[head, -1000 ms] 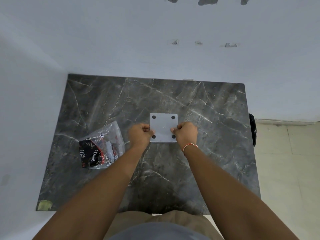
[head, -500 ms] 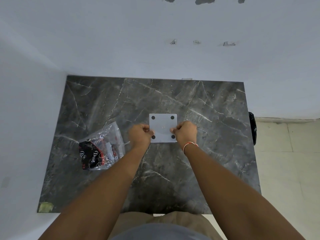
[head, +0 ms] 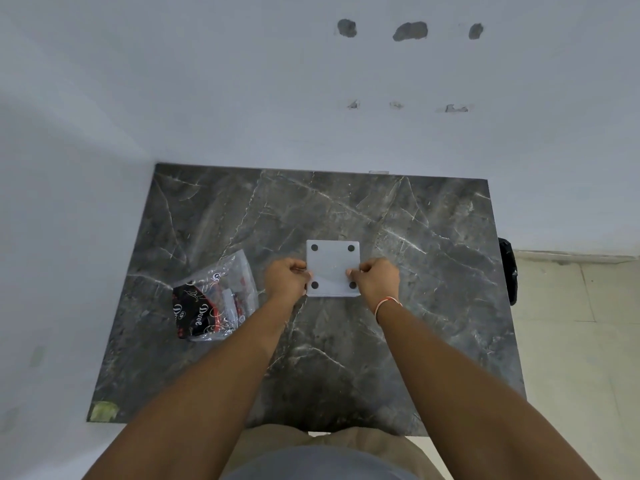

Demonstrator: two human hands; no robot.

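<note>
Not much has been moved since the earlier pictures. The grey square plate is still near the middle of the table. Only the view has been tipped up a bit, so more of the wall is seen.

The plate is held at its two sides. The left hand is curled on the left edge and the right hand on the right edge. The thumbs are laid on top, near the two closer dark dots. So each grip is closed tight on the plate, and no gap is seen. Whether the plate is lying on the table or is lifted just off it cannot be told. A plastic bag with small things in it is seen to the left, apart from the plate.

The step in hand looks like the plate being held steady or set straight. For the next move, it is judged that one grip should be kept on, so the plate is not let slide. The other hand could then be freed to fetch something from the bag.
</note>
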